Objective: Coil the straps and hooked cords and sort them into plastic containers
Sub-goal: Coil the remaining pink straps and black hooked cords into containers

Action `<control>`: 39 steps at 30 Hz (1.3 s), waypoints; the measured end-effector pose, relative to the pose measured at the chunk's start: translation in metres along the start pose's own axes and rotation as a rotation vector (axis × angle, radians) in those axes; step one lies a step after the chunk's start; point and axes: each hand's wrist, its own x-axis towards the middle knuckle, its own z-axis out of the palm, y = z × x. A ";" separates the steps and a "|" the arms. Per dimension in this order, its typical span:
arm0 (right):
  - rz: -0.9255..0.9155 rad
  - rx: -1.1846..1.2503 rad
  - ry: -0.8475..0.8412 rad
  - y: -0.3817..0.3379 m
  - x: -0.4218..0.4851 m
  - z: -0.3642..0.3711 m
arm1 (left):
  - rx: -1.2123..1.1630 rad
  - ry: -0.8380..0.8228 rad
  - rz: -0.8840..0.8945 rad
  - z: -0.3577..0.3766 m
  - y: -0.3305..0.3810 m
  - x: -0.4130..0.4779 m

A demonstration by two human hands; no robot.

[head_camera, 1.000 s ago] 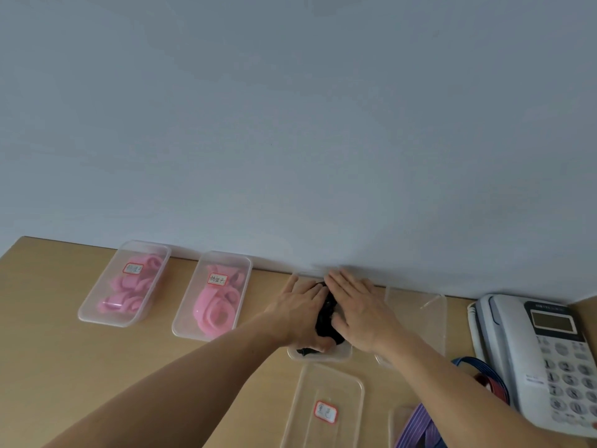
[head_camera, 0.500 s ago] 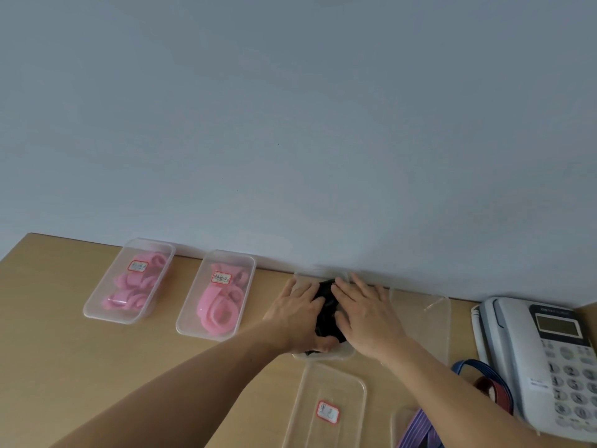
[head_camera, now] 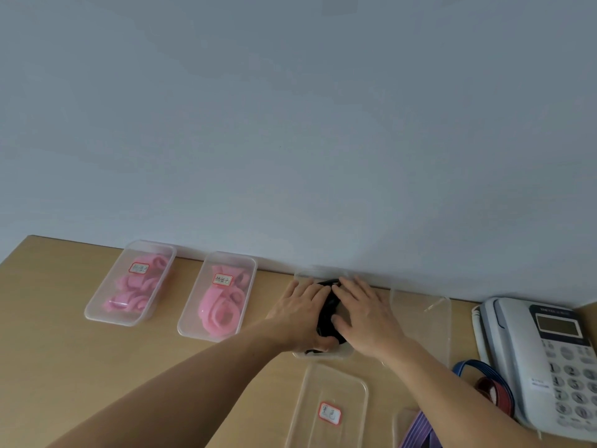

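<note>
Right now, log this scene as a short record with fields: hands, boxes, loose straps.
left hand: fingers flat, pressing on the black straps
right hand: fingers flat, pressing on the same straps
middle box: open, holds the black straps
left pink box: lidded, labelled, pink straps inside
right pink box: lidded, labelled, pink straps inside
labelled lid: lies in front of the middle box
loose straps: blue strap, red strap, purple strap, beside the phone

desk phone [head_camera: 546, 357], wooden table [head_camera: 48, 334], wall [head_camera: 290, 124]
</note>
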 end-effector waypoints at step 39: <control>0.059 -0.096 -0.057 -0.008 0.000 0.001 | -0.050 -0.157 0.091 -0.005 -0.024 0.004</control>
